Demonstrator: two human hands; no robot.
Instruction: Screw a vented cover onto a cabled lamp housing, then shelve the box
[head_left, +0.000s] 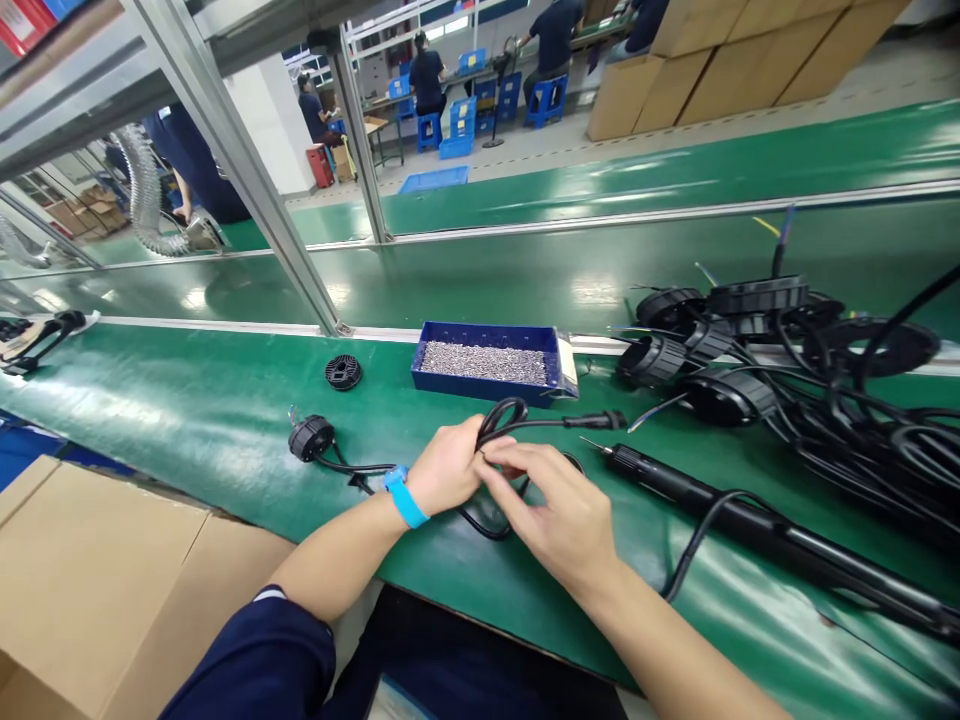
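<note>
My left hand (pixel 448 462), with a blue band at the wrist, is closed around a looped black cable (pixel 504 415). Thumb and fingers of my right hand (pixel 559 500) pinch at the same cable, right beside the left fingers; what lies between the fingertips is hidden. One end of the cable, a black connector (pixel 596 420), points to the right. To the left lies a round black cap (pixel 311 437) with coloured wires sticking out and a cable running from it towards my left wrist. Further back sits a small ribbed black disc (pixel 343 372).
A blue tray (pixel 491 385) of small metal screws stands behind my hands. A black electric screwdriver (pixel 750 520) lies at the right, with a pile of black caps and cables (pixel 810 400) behind it. A metal post (pixel 247 180) rises at the left; a cardboard box (pixel 97 570) stands front left.
</note>
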